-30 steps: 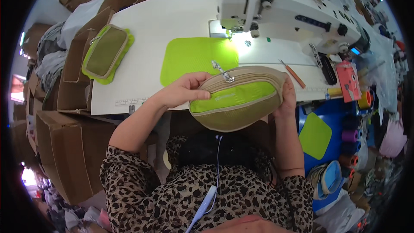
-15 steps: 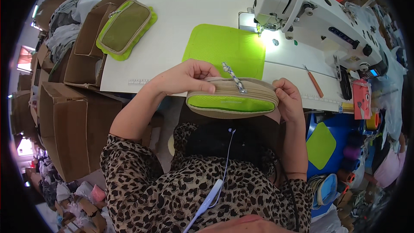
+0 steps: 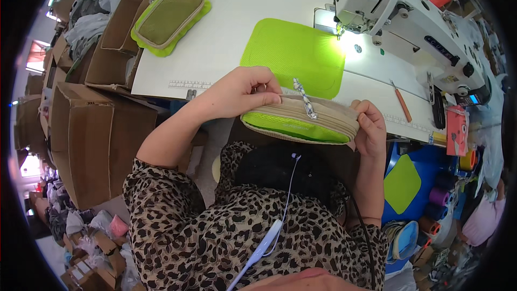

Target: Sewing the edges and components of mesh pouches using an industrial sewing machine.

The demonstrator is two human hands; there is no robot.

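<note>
Between my hands, over the table's front edge, is a tan and lime-green zippered pouch [image 3: 301, 120]. A grey and white cord pull [image 3: 305, 98] stands up from its zipper. My left hand [image 3: 249, 92] grips the pouch's left end, thumb along the tan top. At the other end, the fingers of my right hand [image 3: 369, 124] pinch the right corner. Just behind the pouch a lime-green mesh fabric panel [image 3: 293, 54] lies flat, its right edge by the lit needle of the sewing machine [image 3: 409, 27].
A second olive and lime pouch piece [image 3: 168, 19] lies at the table's far left, beside open cardboard boxes [image 3: 89, 145]. On the right are an orange-handled awl [image 3: 403, 104], black-handled snips [image 3: 438, 109] and a pink card [image 3: 457, 131]. Thread spools [image 3: 439, 196] stand below, near a blue bin with green fabric [image 3: 403, 183].
The pouch has tilted slightly, its right end now lower, with both hands still on it. The whole view has shifted, so the table and machine appear farther right and a little higher.
</note>
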